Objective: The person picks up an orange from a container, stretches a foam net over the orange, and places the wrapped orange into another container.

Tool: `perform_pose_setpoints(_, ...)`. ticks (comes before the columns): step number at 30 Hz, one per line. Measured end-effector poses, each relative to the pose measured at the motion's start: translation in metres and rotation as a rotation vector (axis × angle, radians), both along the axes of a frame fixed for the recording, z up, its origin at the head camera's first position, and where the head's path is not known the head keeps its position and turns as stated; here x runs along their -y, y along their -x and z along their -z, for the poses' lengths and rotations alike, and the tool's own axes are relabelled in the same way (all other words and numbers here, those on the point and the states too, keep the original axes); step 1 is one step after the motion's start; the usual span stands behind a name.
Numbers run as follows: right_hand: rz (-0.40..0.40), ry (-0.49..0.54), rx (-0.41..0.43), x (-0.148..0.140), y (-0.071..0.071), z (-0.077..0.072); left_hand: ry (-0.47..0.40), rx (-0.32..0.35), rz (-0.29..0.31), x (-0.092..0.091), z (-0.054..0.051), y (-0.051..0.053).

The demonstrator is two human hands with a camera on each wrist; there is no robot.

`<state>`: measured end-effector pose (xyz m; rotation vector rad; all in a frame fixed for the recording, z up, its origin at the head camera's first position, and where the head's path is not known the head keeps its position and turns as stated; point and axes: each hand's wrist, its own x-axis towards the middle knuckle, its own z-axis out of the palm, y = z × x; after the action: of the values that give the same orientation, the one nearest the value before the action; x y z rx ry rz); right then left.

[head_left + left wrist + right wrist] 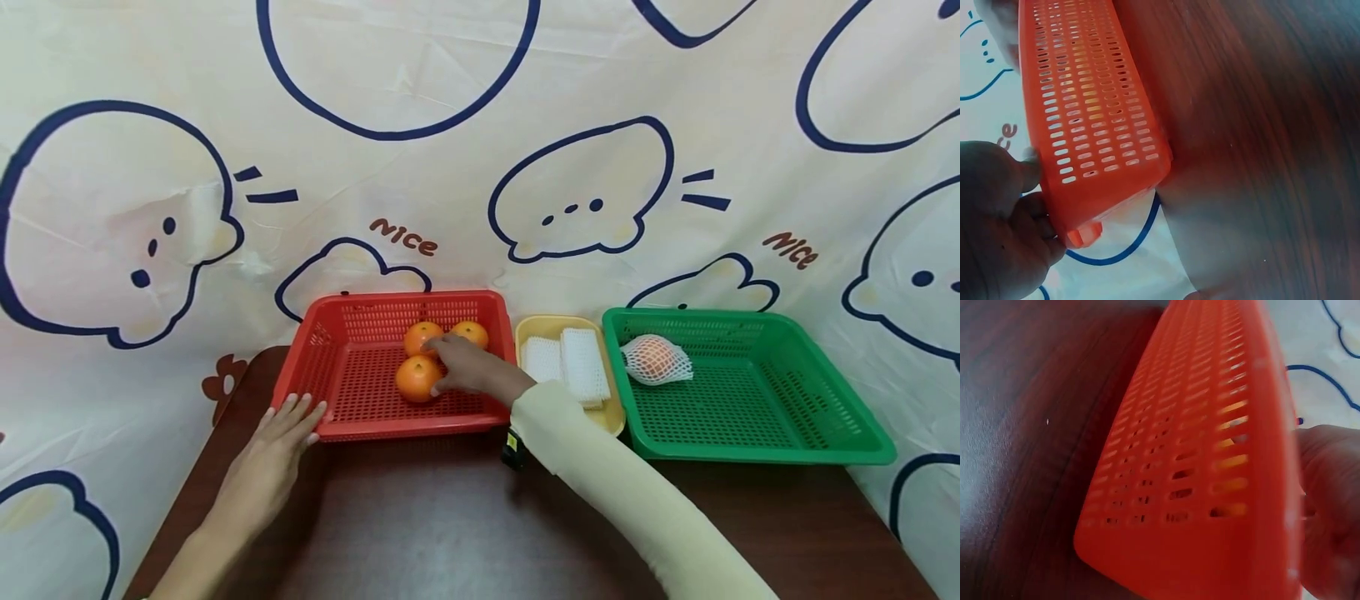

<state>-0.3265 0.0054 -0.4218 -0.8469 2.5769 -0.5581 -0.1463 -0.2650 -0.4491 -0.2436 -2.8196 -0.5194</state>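
Observation:
In the head view my right hand (pixel 471 367) reaches into the red basket (pixel 367 427). Its thumb and fingers curve round the right side of the front orange (pixel 415 379). Two more oranges lie behind it, a left one (pixel 422 337) near my fingertips and a right one (pixel 471 333). My left hand (pixel 264 467) rests on the basket's front left corner, fingers nearly straight over the rim. The left wrist view shows that hand (pixel 1004 219) touching the rim from beside the slotted wall. From the right wrist, the basket wall hides most of the fruit and part of my hand (pixel 1332 494).
A yellow tray (pixel 617 404) with white foam net sleeves (pixel 585 367) stands right of the red basket. Beyond it is a green basket (pixel 757 450) holding one netted round fruit (pixel 655 360). All stand on a dark wooden table (pixel 420 517) against a printed cloth (pixel 450 183).

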Motion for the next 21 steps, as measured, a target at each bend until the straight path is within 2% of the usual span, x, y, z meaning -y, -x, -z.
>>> perform_pose_setpoints(7,-0.102,-0.021,-0.067,0.014,0.003,0.011,0.029,-0.05,-0.01,0.0,0.003,0.0)
perform_pose_setpoints(13,-0.058,-0.044,-0.07,0.024,-0.001,0.014,0.02,-0.034,-0.026,-0.001,0.002,0.002)
perform_pose_setpoints(21,-0.029,-0.029,-0.011,0.029,-0.003,0.023,0.018,-0.013,-0.04,-0.002,0.002,0.002)
